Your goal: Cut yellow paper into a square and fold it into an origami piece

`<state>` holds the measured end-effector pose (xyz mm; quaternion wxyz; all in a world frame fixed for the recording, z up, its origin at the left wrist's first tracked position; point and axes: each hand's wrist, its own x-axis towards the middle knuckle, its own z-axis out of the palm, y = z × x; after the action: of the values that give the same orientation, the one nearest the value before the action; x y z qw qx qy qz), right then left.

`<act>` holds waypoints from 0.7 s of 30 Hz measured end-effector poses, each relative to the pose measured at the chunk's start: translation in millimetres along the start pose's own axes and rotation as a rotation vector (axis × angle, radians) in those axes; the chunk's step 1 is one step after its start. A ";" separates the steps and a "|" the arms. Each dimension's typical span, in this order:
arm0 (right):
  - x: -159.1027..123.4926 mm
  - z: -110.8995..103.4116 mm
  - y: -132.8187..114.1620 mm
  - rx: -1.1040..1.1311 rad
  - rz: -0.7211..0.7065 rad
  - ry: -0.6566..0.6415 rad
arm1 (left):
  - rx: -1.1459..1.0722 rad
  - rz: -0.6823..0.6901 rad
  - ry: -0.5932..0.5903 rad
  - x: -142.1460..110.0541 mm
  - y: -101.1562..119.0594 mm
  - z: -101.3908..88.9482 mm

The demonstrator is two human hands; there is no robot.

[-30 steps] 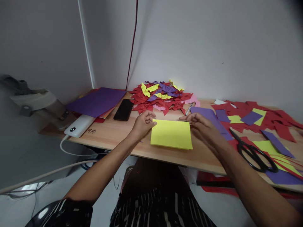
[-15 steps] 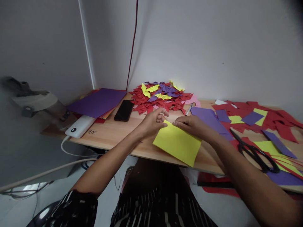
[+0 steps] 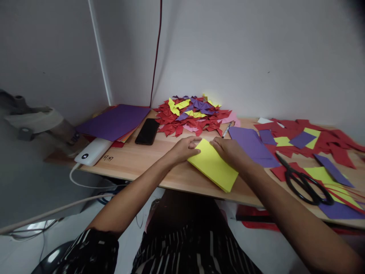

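Note:
A folded sheet of yellow paper (image 3: 215, 166) is tilted over the front of the wooden desk, between both hands. My left hand (image 3: 186, 149) pinches its upper left edge, thumb on top. At the upper right edge, my right hand (image 3: 230, 152) grips the same paper, its fingers partly hidden. Just beyond the hands lies a pile of folded red, yellow, purple and pink paper pieces (image 3: 189, 123). A pen (image 3: 226, 129) and a purple sheet (image 3: 251, 144) rest near my right hand.
Black-handled scissors (image 3: 305, 184) lie to the right among red paper scraps (image 3: 339, 146). At the left are a black phone (image 3: 147, 131), a white power bank (image 3: 93, 152) with a cable, a stack topped by purple paper (image 3: 116, 121), and a bottle (image 3: 48, 125).
The yellow paper has turned from lying square to a slant. My right hand came inward and took hold of its edge, and my left hand shifted right with it.

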<state>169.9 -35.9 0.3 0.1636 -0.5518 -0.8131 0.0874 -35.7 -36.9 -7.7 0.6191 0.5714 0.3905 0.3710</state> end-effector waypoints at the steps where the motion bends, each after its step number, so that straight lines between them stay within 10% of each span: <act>1: 0.0 -0.1 1.0 -0.006 0.027 0.012 | 0.001 -0.004 0.005 -1.4 -0.4 0.2; 12: 2.0 1.7 9.9 0.033 0.185 0.249 | -0.206 0.006 0.182 -7.3 -5.0 16.5; 21: 3.3 2.5 8.0 -0.130 0.327 0.260 | 0.289 0.287 0.251 -31.6 -3.2 58.5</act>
<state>174.9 -29.8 -4.0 0.2151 -0.6922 -0.6889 -0.0117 4.1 -90.1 -6.6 0.4185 0.6533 0.4282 0.4635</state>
